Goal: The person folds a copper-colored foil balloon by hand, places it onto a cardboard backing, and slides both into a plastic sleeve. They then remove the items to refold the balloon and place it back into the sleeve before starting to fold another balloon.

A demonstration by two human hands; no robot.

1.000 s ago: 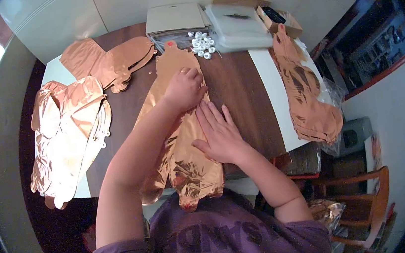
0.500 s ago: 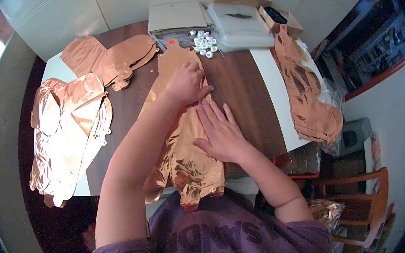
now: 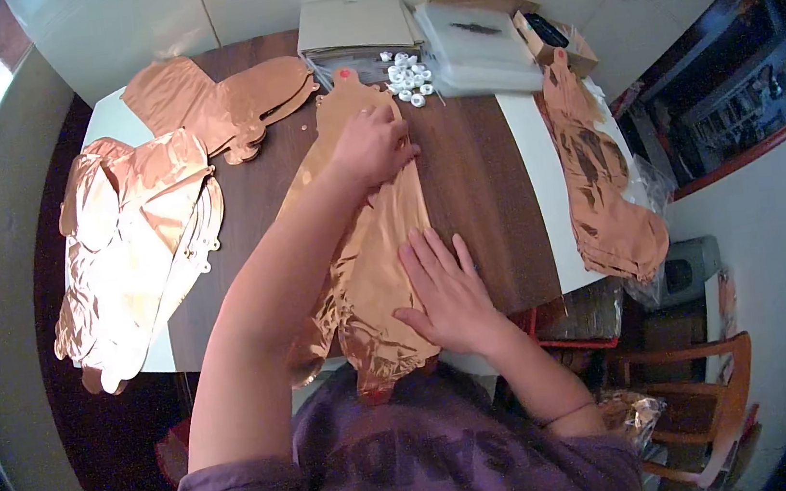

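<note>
Foil piece on table, left hand curled over it — grip unclear — right hand laid flat, unclenched

A copper foil is laid lengthwise on the surface, its near end hung over the edge. Its upper part is covered by the left hand, fingers curled; lower down, it is touched by the right hand, held flat. White rolls are grouped near its red-marked tip. Similar foils are piled left and right.
</note>
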